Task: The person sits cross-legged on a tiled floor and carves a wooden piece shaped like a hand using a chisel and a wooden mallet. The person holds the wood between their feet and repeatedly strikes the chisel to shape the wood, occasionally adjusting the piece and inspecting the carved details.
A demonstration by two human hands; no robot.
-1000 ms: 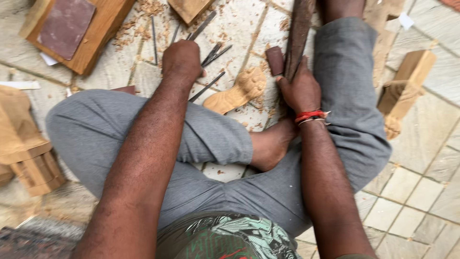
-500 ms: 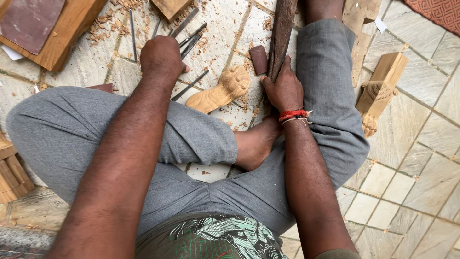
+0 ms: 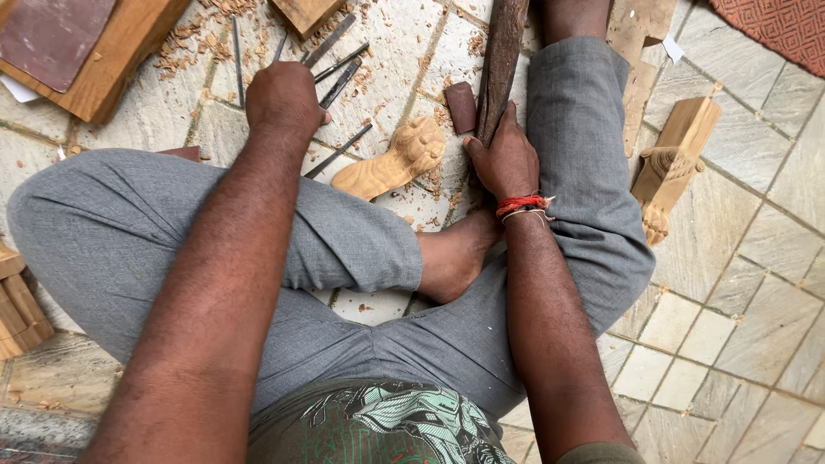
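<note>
Rightward — right hand (image 3: 509, 159) around dark mallet (image 3: 501, 60)

Seated cross-legged on stone floor (image 3: 756, 258); left hand (image 3: 284, 99) over chisels (image 3: 339, 82), right hand (image 3: 507, 159) gripping dark wooden mallet (image 3: 503, 60) beside carved paw (image 3: 391, 163).

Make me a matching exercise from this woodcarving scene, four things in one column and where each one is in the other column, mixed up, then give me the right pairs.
Things:
1. carved wooden paw
2. dark wooden mallet
3. red thread band
4. metal chisels

Places:
A. around the right wrist
B. on the floor by the left hand
C. under the right hand
D. on the floor between both hands

Pairs: 1-D, 2-C, 3-A, 4-B
</note>
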